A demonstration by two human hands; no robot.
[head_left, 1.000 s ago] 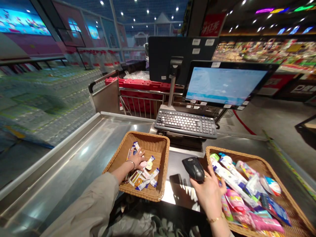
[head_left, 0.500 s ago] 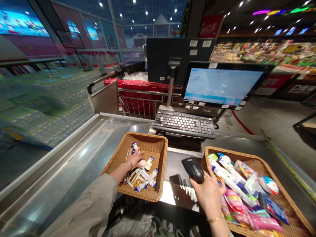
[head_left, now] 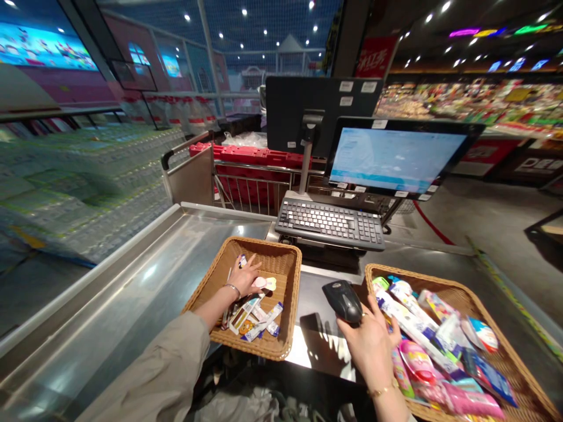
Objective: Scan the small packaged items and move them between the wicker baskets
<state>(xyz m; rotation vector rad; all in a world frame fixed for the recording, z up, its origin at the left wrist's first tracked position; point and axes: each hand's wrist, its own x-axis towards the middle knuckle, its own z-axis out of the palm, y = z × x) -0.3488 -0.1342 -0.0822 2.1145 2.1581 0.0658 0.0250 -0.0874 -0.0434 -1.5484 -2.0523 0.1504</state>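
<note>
My left hand (head_left: 244,276) reaches into the left wicker basket (head_left: 294,299), fingers spread over small packets; some of what lies beneath is hidden. Beside my thumb is a flat pink, white and yellow-green piece (head_left: 266,283). Nearer the basket's front lie blue-and-white stick packets (head_left: 265,321) and several small flat items. My right hand (head_left: 372,337) grips a black handheld barcode scanner (head_left: 343,300), whose head points left over the counter between the baskets. To its right stands another wicker basket (head_left: 521,357), full of toothbrush-like packs, pink packages and other wrapped goods.
Beyond the baskets are a black keyboard (head_left: 329,223) and a lit screen (head_left: 396,155), with a second monitor's dark back (head_left: 325,114) behind. The metal counter (head_left: 145,272) has a raised left edge. A cart with red crates (head_left: 246,155) stands past the counter.
My left hand has shifted slightly up within the basket. A blue-and-white packet near the pink piece no longer shows there, and that piece sits a little farther right. My right hand keeps the scanner.
</note>
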